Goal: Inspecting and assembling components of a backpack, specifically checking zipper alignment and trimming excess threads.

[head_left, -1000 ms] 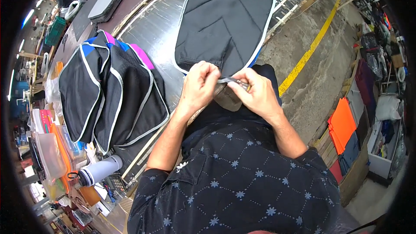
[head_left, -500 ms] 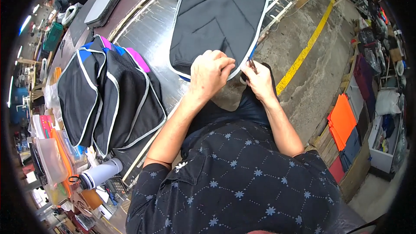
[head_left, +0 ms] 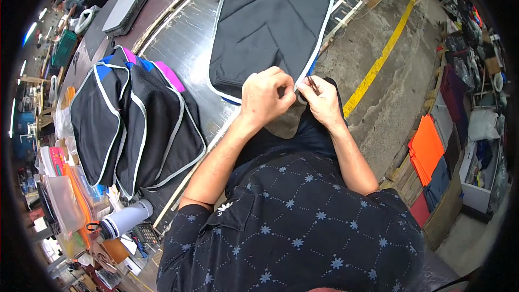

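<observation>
A black padded bag panel (head_left: 270, 27) with stitched chevron lines and pale grey edge binding lies on the table, its near end hanging over toward my lap. Curled at its near right corner, my left hand (head_left: 266, 96) pinches the bound edge; any thread between the fingertips is too small to make out. Just right of it, my right hand (head_left: 324, 104) is closed around small dark thread snips (head_left: 312, 84), whose tips point up beside the binding. Part of the panel's near edge is hidden behind my left hand.
Folded black bag pieces (head_left: 138, 121) with grey binding and blue and pink parts lie left. Below them are a lilac bottle (head_left: 128, 219) and a calculator (head_left: 146, 232). Stacked grey sheets (head_left: 127, 11) sit far left; orange fabric (head_left: 427, 148) lies right, beyond the yellow floor line (head_left: 381, 57).
My left hand has shifted slightly right and down, closer to my right hand at the panel's corner. The snips have turned a little, and the panel has moved slightly left.
</observation>
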The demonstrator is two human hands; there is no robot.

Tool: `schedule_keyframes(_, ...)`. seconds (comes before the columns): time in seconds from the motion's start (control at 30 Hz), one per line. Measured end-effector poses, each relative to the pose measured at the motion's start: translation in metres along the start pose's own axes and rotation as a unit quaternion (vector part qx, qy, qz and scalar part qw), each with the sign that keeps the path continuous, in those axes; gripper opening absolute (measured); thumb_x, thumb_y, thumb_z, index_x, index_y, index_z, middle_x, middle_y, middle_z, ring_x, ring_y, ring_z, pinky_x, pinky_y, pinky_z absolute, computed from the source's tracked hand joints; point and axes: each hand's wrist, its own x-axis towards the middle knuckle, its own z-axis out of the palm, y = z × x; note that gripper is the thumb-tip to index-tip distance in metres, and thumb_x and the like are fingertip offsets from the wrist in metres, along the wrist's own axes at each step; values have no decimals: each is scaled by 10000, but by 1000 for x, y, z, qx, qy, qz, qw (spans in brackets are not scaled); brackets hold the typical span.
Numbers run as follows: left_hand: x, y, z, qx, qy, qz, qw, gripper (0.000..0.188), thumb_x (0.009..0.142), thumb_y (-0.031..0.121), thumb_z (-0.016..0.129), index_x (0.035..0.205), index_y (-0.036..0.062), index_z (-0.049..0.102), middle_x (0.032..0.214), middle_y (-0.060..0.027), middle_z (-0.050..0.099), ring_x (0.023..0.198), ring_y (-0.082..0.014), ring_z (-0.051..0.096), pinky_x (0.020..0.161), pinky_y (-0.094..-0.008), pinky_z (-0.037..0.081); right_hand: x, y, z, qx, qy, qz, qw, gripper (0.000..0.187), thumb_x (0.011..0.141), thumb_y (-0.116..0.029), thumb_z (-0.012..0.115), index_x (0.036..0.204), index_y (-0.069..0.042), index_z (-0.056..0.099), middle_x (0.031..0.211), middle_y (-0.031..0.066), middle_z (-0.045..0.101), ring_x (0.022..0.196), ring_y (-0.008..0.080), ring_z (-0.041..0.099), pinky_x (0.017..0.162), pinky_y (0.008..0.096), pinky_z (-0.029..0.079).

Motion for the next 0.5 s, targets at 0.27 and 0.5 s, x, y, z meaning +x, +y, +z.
schedule_keyframes(0.27,-17,-7,4,-205,-15,-210,956,70,897,75,770,917,8,766,809,-5,677,687,-63,592,603,-265,467,-13,-23,-1,-98,15,10,995,140,1075,-136,723,1057,3,722,918,-18,708,790,47,604,701,245,481)
schedule_keyframes(0.5,-22,-6,6,-182,0,-193,964,70,888,64,797,914,2,776,819,-34,704,676,-91,638,618,-265,498,-32,-69,-4,-302,59,-137,942,248,889,-158,863,1082,-28,776,871,96,775,738,158,728,684,317,560)
